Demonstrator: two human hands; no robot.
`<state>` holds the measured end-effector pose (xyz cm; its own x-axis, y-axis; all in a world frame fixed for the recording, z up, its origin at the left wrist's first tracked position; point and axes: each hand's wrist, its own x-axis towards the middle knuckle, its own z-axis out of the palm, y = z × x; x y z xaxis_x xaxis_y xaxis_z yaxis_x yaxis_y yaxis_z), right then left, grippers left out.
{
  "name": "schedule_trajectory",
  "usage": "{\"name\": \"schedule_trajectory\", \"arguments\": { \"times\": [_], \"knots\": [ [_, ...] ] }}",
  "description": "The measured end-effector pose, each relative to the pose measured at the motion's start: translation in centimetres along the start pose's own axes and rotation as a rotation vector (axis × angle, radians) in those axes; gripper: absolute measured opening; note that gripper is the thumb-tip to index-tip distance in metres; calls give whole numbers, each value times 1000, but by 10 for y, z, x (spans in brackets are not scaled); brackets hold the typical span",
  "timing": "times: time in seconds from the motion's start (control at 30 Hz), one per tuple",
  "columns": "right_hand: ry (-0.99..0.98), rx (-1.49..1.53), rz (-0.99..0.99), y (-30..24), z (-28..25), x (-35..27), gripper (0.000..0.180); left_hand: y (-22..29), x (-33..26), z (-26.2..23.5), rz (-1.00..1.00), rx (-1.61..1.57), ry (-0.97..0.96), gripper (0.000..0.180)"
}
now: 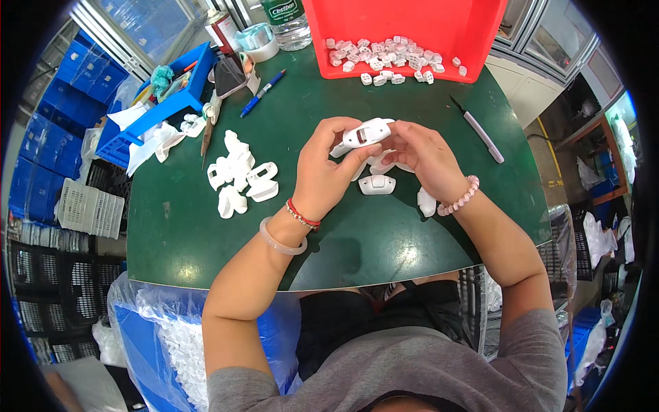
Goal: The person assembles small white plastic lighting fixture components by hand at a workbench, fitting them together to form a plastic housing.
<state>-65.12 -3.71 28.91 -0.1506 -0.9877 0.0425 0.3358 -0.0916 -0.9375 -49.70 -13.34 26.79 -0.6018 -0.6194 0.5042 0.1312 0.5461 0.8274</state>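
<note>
Both hands hold one white plastic housing [368,131] above the middle of the green table [206,240]. My left hand [328,168] grips its left end with fingers curled around it. My right hand [423,156] pinches its right end. Directly under the hands lie a few more white housings [377,184], and one white piece [426,202] rests by my right wrist. A pile of similar white housings [241,180] sits to the left of my left hand.
A red bin [473,41] at the far edge holds several small white parts [391,60]. A blue tray [168,103] of odds and ends, a phone [228,75], a blue pen [261,94], a bottle [288,24] and a grey-handled knife [479,130] lie around.
</note>
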Motion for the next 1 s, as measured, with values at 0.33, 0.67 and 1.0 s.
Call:
{"name": "schedule_trajectory", "arguments": {
  "times": [0.33, 0.67, 1.0],
  "knots": [
    [-68, -77, 120, -4, -17, 3, 30, 6, 1, -1, -101, -190, -119, 32],
    [-60, -43, 120, -8, -13, 2, 28, 5, 3, -4, -44, -187, -101, 32],
    [-24, -353, -42, -4, -9, 0, 36, 10, 3, -3, -130, -251, -93, 34]
  ]
}}
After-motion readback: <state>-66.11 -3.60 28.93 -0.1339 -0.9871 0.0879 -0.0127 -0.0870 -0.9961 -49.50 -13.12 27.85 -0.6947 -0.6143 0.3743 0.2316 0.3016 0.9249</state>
